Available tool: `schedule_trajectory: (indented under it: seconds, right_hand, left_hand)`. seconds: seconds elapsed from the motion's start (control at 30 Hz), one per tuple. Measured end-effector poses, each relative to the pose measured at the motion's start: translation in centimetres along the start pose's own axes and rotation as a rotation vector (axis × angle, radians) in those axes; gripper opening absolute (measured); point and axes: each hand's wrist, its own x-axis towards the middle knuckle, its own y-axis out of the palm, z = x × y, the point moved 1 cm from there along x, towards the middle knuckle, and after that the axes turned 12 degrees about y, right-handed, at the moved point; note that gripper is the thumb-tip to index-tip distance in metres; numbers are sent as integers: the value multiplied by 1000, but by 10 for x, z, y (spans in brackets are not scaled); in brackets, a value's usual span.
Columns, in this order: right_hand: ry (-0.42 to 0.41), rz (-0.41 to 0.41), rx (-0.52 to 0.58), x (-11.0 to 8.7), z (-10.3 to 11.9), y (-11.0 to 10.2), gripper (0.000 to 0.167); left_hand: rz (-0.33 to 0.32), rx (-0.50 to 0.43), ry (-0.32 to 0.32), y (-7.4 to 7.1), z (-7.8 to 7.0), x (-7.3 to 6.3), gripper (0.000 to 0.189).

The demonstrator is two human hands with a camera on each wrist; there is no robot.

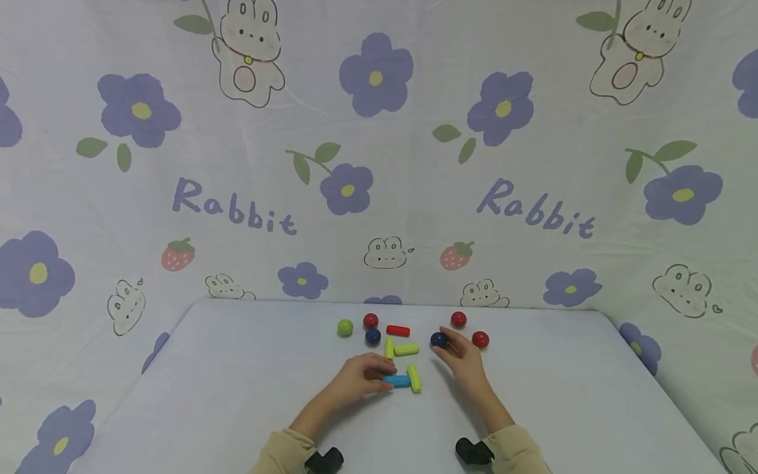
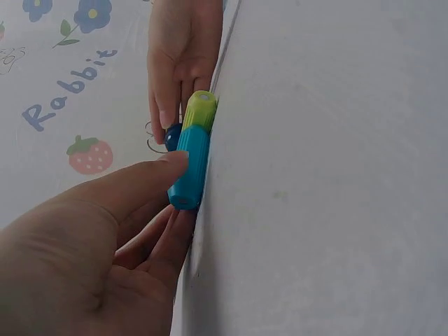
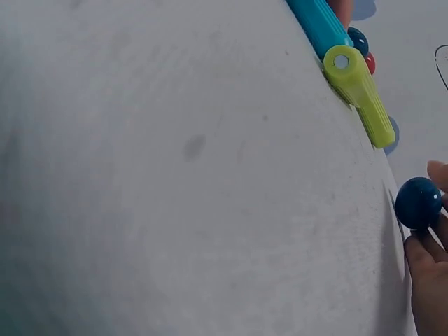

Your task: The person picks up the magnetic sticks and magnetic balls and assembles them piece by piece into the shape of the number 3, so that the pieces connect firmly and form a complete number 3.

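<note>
My left hand pinches a short blue ridged stick between thumb and fingers. One end of that stick meets a yellow-green stick, which lies crosswise to it on the table. To the right, my right hand holds a dark blue ball at its fingertips, low over the tabletop. In the right wrist view this ball sits between the thumb and the fingers. Two more yellow-green sticks lie just beyond the left hand, with a red stick farther back.
Behind the sticks are a green ball, a red ball and another dark blue ball. Two red balls stand near the right hand, one behind it and one to its right. A patterned cloth hangs behind the white table.
</note>
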Motion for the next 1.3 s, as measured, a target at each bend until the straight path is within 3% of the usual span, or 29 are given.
schedule_trajectory:
  seconds: [0.63, 0.9, 1.1, 1.3]
  right_hand:
    - [9, -91, 78, 3, -4, 1, 36]
    - [10, -95, 61, 1, -3, -1, 40]
    - [11, -86, 1, -1, -5, -3, 38]
    - [3, -83, -2, 0, -8, -3, 39]
  left_hand:
    - [-19, 92, 13, -1, 1, 2, 21]
    - [-74, 194, 30, -13, 8, 2, 21]
    - [-114, 150, 24, -27, 13, 0, 22]
    - [-116, 163, -6, -39, 13, -4, 22]
